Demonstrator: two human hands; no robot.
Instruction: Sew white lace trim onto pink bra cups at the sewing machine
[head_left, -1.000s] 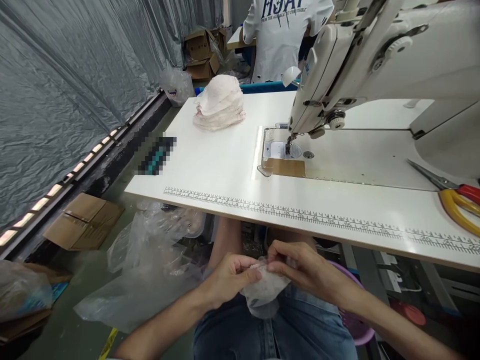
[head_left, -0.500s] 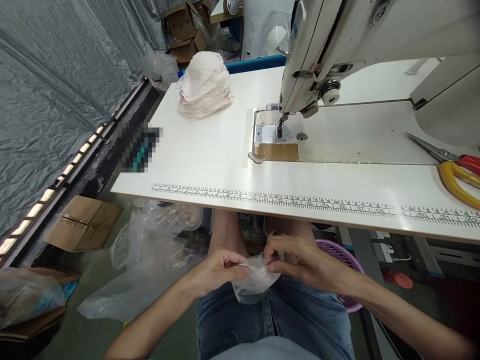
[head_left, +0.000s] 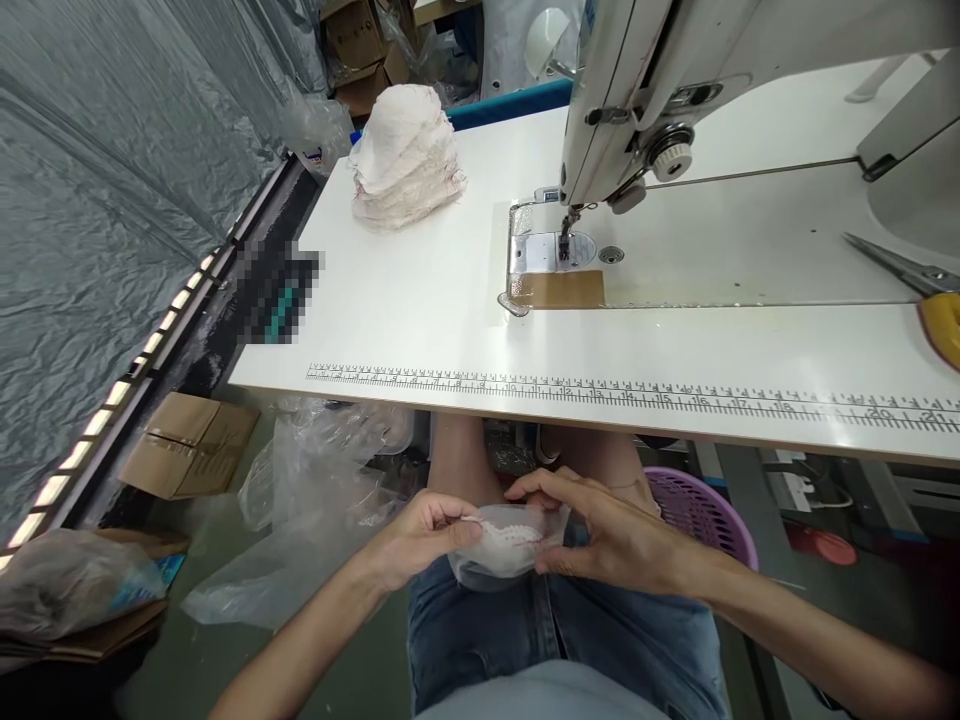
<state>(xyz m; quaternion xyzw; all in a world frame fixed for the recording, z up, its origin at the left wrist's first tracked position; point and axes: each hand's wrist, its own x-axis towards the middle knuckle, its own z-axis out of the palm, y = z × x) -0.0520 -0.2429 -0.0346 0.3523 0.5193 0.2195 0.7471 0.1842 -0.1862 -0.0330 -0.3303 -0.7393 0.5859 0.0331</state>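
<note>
Over my lap, below the table's front edge, both hands hold a small white fabric piece point(head_left: 504, 543) with a red stitched edge, partly wrapped in clear plastic. My left hand point(head_left: 420, 540) pinches its left end. My right hand point(head_left: 600, 530) grips its right side with the fingers curled over the top. On the white table point(head_left: 420, 310) stands a white sewing machine point(head_left: 675, 90) with its needle point(head_left: 564, 240) above the metal plate. A stack of similar white fabric pieces point(head_left: 405, 160) sits at the table's far left.
Scissors with yellow handles point(head_left: 930, 295) lie at the right edge of the table. A purple basket point(head_left: 697, 510) stands under the table by my right knee. Clear plastic bags point(head_left: 300, 520) and cardboard boxes point(head_left: 187, 455) lie on the floor at left, beside grey sheeting.
My hands have turned the fabric piece so it lies flatter and wider between them, red stitching now showing. The view has tilted down and shifted slightly.
</note>
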